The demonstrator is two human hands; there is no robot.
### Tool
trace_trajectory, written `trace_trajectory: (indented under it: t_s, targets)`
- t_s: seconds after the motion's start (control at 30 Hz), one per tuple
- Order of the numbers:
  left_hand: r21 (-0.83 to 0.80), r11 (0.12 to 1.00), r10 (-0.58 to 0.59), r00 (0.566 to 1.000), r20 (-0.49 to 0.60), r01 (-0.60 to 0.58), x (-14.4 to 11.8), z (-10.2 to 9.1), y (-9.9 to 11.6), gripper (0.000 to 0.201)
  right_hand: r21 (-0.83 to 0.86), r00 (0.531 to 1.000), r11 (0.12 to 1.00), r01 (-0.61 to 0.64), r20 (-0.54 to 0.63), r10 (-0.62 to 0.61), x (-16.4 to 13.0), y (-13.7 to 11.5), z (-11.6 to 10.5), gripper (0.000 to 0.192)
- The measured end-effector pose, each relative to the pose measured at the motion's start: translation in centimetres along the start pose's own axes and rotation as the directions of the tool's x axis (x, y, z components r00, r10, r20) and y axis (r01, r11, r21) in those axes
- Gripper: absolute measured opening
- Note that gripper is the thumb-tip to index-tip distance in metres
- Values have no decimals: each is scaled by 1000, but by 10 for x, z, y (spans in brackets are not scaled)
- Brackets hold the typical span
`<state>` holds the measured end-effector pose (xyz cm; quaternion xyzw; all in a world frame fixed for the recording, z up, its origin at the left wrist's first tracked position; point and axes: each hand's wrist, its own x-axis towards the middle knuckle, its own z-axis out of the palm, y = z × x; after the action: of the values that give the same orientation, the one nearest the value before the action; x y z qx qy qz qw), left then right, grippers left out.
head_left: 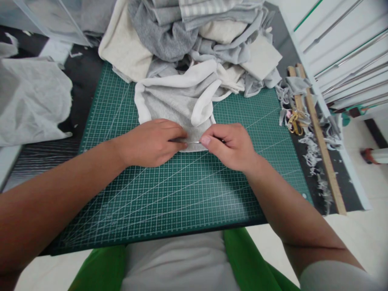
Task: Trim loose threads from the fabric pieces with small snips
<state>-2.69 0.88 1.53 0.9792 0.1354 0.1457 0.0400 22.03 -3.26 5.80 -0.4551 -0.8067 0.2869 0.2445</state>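
Observation:
A grey garment piece with thick white edging lies on the green cutting mat. On its near edge my left hand is closed, pinching the cloth between thumb and fingers. My right hand grips a slim metal tool at the same edge, thumb on top. The tool's bright shaft reaches left toward my left fingertips, and a bit of dark handle shows behind my right thumb. Its exact kind cannot be made out. A white trim end curls up just above my right hand.
Behind the garment piece rises a heap of grey and cream cloth. At right lie wooden rulers, gold-handled scissors and fabric scraps. A pale cloth is at left, near a clear plastic bin.

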Motion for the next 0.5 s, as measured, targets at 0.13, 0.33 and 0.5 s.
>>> trace_trajectory:
  t_s: [0.13, 0.33, 0.5]
  targets:
    - [-22, 1000, -19, 1000, -16, 19, -1, 0, 0, 27, -161, 990, 986, 41, 141, -18, 8, 18, 11, 48]
    - [-32, 999, -22, 1000, -13, 22, -4, 4, -3, 28, -285, 990, 958, 4, 138, 37, 6, 25, 11, 46]
    - [-68, 997, -28, 997, -73, 23, -5, 6, -5, 25, -299, 990, 954, -26, 123, 65, 3, 26, 7, 46]
